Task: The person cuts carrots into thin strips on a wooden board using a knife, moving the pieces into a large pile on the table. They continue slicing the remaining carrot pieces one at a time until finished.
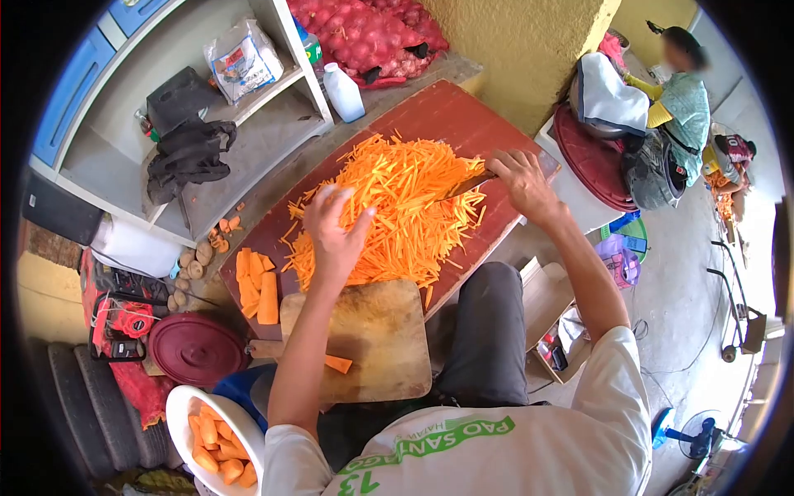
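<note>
A large heap of carrot strips lies on the red table. My right hand is closed round the handle end of a knife, whose blade rests in the right side of the heap. Over the heap's left part is my left hand, fingers apart and holding nothing. Nearer my body lies a wooden cutting board with one small carrot piece on it. Larger carrot slabs sit at the table's left edge.
A white tub of peeled carrots stands at lower left, beside a dark red lid. Shelves stand at upper left, with a white bottle nearby. Red sacks lie behind. Another person is at upper right.
</note>
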A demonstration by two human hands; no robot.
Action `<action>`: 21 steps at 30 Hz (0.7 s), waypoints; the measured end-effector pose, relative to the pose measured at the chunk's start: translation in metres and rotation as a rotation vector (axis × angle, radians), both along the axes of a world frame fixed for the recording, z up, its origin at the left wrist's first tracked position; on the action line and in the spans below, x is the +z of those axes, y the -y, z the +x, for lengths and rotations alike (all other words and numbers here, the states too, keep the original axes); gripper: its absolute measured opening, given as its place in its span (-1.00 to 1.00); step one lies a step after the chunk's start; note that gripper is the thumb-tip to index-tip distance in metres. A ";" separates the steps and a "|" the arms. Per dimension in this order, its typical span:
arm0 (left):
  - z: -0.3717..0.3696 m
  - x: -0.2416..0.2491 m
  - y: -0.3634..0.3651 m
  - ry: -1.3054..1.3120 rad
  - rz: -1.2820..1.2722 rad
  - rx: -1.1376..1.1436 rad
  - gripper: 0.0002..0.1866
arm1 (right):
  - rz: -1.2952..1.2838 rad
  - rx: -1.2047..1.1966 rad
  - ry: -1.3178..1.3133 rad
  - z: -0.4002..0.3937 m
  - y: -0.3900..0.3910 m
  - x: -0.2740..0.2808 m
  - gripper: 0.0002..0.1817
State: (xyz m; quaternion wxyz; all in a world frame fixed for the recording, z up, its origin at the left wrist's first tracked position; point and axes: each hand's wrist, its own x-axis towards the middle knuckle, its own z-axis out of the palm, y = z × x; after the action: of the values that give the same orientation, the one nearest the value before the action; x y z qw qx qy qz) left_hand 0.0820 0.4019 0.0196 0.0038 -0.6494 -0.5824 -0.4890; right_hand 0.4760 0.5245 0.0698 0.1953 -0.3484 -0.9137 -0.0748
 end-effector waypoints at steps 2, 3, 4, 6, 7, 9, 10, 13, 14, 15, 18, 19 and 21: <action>0.026 0.017 -0.004 -0.074 -0.005 -0.039 -0.39 | -0.024 0.005 0.013 -0.003 0.007 0.009 -0.61; 0.038 0.026 -0.005 -0.113 -0.008 -0.058 -0.38 | -0.037 0.010 0.018 -0.005 0.011 0.010 -0.61; 0.047 0.032 -0.006 -0.120 -0.057 -0.069 -0.36 | 0.011 0.023 0.031 -0.008 0.013 0.010 -0.61; 0.063 0.041 -0.012 -0.132 -0.153 -0.093 -0.32 | 0.110 0.048 0.056 -0.012 0.015 0.008 -0.60; 0.067 0.040 -0.017 -0.135 -0.179 -0.111 -0.29 | 0.120 0.057 0.061 -0.015 0.016 0.010 -0.60; 0.075 0.038 -0.020 -0.143 -0.240 -0.152 -0.22 | 0.129 0.070 0.068 -0.021 0.022 0.010 -0.60; 0.078 0.038 -0.021 -0.137 -0.297 -0.183 -0.17 | 0.129 0.079 0.074 -0.023 0.024 0.009 -0.61; 0.087 0.030 -0.021 -0.215 -0.328 -0.131 -0.17 | 0.141 0.104 0.090 -0.027 0.026 0.008 -0.62; 0.087 0.025 -0.022 -0.240 -0.331 -0.124 -0.19 | 0.147 0.114 0.095 -0.029 0.028 0.009 -0.62; 0.086 0.022 -0.023 -0.267 -0.332 -0.116 -0.21 | 0.155 0.124 0.099 -0.030 0.030 0.011 -0.62; 0.082 0.024 -0.026 -0.390 -0.261 -0.065 -0.30 | 0.191 0.116 0.105 -0.032 0.034 0.016 -0.63; 0.081 0.026 -0.027 -0.439 -0.226 -0.042 -0.33 | 0.190 0.107 0.101 -0.031 0.034 0.015 -0.64; 0.081 0.030 -0.032 -0.449 -0.180 -0.051 -0.37 | 0.195 0.089 0.098 -0.028 0.032 0.015 -0.66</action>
State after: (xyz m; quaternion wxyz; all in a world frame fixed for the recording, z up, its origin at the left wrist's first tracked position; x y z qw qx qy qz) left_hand 0.1630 0.4335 0.0497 0.0629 -0.7540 -0.5917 -0.2782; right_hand 0.4484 0.4927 0.0848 0.1867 -0.2828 -0.9251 -0.1715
